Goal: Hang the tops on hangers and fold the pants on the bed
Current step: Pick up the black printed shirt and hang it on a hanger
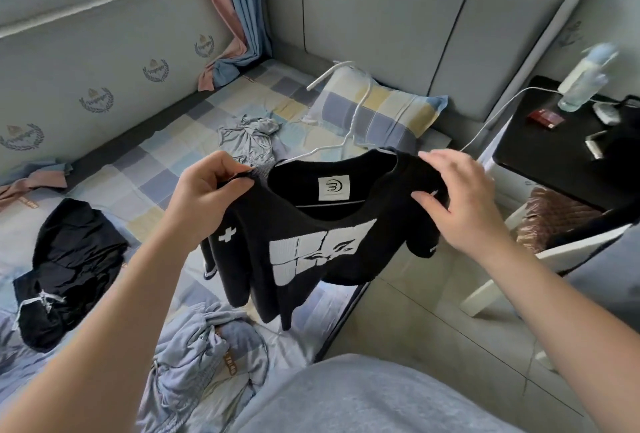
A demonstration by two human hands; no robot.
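Observation:
A black top (311, 249) with a white print hangs in the air over the bed's edge. A white hanger (349, 114) sits inside its neck, hook pointing up and away. My left hand (211, 183) pinches the top's left shoulder at the collar. My right hand (460, 197) holds the right shoulder, thumb under the fabric and fingers over it. Black pants (69, 270) with a white drawstring lie crumpled on the bed at left. A light blue garment (204, 346) lies bunched near me. A small grey garment (249, 138) lies beside the pillow.
The checked bed (156, 169) runs along the wall under a window. A checked pillow (377, 110) leans on the grey headboard. A black nightstand (554, 148) at right carries a bottle (585, 79), a red box and a white cable. Tiled floor lies between bed and nightstand.

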